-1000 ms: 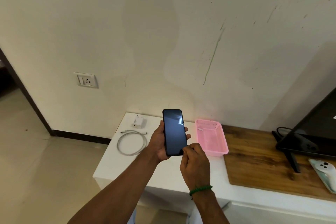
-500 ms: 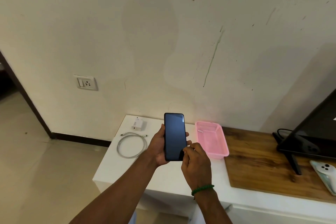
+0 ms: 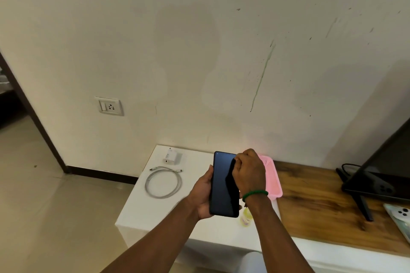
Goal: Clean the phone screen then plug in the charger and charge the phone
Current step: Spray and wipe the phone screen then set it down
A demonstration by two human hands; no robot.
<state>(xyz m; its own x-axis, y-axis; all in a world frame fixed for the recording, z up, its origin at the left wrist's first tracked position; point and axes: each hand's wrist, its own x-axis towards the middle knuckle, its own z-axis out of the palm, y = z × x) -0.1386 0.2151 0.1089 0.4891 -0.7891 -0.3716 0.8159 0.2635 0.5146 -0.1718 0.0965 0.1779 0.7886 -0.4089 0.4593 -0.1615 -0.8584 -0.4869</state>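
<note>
nearest, the left grip (image 3: 203,193) curls round the phone (image 3: 221,195), thumb on its left edge. it holds the phone upright above the white table (image 3: 137,213), dark screen toward the face, likely to steady the glass for rubbing. the right grip (image 3: 249,173), fingers bent, sits at the screen's upper right corner; whether it pinches a cloth or only presses on the glass i cannot tell. the cleaning step seems in hand. beyond, the coiled cable (image 3: 164,182) lies flat, apart from the charger brick (image 3: 170,158), both unplugged, near the table's left edge with bare top around them. the pink basket (image 3: 276,184) stands just right of the hands. the wall socket (image 3: 109,106) is well left, past the table edge over open floor, so plugging in likely calls for a step that way.
</note>
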